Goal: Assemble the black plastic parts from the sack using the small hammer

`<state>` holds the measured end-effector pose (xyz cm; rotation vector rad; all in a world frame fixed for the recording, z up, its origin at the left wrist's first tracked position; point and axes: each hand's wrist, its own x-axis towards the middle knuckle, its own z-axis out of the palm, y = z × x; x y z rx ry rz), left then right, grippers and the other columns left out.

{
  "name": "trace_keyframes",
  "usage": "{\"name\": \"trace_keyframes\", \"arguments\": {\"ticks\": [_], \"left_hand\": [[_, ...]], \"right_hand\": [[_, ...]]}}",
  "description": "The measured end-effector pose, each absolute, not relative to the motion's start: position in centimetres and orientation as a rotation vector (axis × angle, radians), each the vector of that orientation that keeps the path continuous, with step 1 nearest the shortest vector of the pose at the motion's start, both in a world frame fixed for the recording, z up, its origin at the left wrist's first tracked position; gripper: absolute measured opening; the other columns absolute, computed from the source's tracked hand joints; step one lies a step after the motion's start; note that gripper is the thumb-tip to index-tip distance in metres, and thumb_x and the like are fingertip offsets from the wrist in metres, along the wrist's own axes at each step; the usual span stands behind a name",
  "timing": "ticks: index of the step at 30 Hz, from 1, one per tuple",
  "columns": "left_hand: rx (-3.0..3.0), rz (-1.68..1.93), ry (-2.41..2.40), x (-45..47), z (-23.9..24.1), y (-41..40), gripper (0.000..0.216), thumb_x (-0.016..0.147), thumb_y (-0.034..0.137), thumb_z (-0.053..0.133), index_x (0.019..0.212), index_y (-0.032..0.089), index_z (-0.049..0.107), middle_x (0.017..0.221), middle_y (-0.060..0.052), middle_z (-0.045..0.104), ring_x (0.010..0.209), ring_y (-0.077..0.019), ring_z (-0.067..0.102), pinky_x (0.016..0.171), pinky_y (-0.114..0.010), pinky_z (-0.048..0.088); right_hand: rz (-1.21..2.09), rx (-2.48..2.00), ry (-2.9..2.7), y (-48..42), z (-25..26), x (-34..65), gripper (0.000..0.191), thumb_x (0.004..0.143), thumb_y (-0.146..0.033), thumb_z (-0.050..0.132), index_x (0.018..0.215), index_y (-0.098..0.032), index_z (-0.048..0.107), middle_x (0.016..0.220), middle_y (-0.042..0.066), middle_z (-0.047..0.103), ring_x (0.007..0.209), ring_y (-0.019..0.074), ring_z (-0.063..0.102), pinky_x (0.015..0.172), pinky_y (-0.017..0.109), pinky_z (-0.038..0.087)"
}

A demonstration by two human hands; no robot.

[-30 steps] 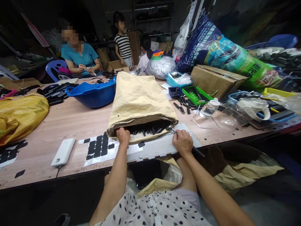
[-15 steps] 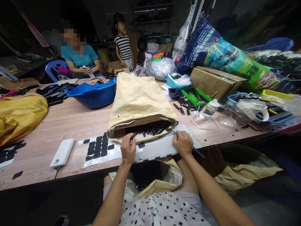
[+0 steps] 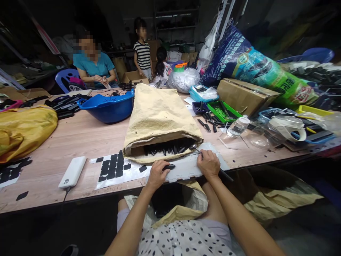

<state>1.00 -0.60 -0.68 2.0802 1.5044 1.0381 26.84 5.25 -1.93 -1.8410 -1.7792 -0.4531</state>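
My left hand (image 3: 157, 175) pinches a short black tapered piece (image 3: 168, 166), which points to the right over a pale grey board (image 3: 182, 171) at the table edge. My right hand (image 3: 209, 163) is wrapped round a tool with a shiny metal head (image 3: 194, 146) and a long black handle, its rear end sticking out below the hand. The tool's head lies by the right corner of the mouth of a beige sack (image 3: 157, 110). Inside that open mouth, several similar black pieces (image 3: 167, 147) show. On my lap, a second beige sack (image 3: 195, 199) stands open with dark contents.
Left of the board lie a sheet of black stickers (image 3: 112, 167) and a white power bank (image 3: 72, 172). A blue basin (image 3: 106, 110) sits behind them. Rightward are a green tray (image 3: 223, 112), a clear bottle (image 3: 238, 126) and a carton (image 3: 246, 96). A co-worker (image 3: 94, 67) sits across the table.
My left hand has moved right and slightly down from the sack's mouth, bringing the black piece over the board. My right hand keeps its hold on the tool. The view has shifted slightly.
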Motion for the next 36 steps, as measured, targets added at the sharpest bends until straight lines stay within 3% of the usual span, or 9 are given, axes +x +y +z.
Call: {"name": "trace_keyframes", "arguments": {"ticks": [6, 13, 27, 36], "left_hand": [[2.066, 1.141, 1.597, 1.5, -1.4, -0.7, 0.025, 0.082, 0.014, 0.069, 0.105, 0.022, 0.071, 0.099, -0.006, 0.072, 0.097, -0.0248, 0.064, 0.088, -0.041, 0.053], [2.027, 1.103, 1.627, 1.5, -1.6, -0.3, 0.015, 0.081, 0.016, 0.072, 0.094, 0.023, 0.073, 0.087, -0.003, 0.067, 0.088, -0.0226, 0.060, 0.083, -0.038, 0.051], [1.986, 0.973, 1.578, 1.3, -0.5, 0.7, 0.013, 0.077, 0.024, 0.079, 0.088, 0.024, 0.074, 0.082, -0.002, 0.064, 0.089, -0.0230, 0.056, 0.085, -0.038, 0.046], [1.968, 0.958, 1.598, 1.7, -0.1, 0.6, 0.012, 0.073, 0.022, 0.081, 0.083, 0.024, 0.074, 0.080, -0.001, 0.064, 0.086, -0.0221, 0.056, 0.084, -0.038, 0.047]], "right_hand": [[-0.444, -1.864, -1.777, 5.2, -1.9, 26.9, 0.018, 0.082, -0.015, 0.058, 0.092, -0.019, 0.072, 0.079, 0.006, 0.059, 0.079, 0.0220, 0.047, 0.067, 0.031, 0.028], [-0.295, -1.914, -1.768, 5.3, -1.6, 26.9, 0.021, 0.083, -0.015, 0.057, 0.095, -0.018, 0.074, 0.084, 0.007, 0.062, 0.082, 0.0219, 0.049, 0.069, 0.030, 0.031], [0.216, -1.582, -1.606, -0.9, 3.5, 27.0, 0.026, 0.091, -0.030, 0.051, 0.104, -0.021, 0.072, 0.091, 0.007, 0.069, 0.086, 0.0221, 0.062, 0.079, 0.034, 0.051], [0.465, -1.309, -1.832, -3.5, 3.1, 20.2, 0.040, 0.092, -0.017, 0.048, 0.125, -0.027, 0.069, 0.102, 0.005, 0.073, 0.095, 0.0195, 0.067, 0.087, 0.032, 0.056]]}}
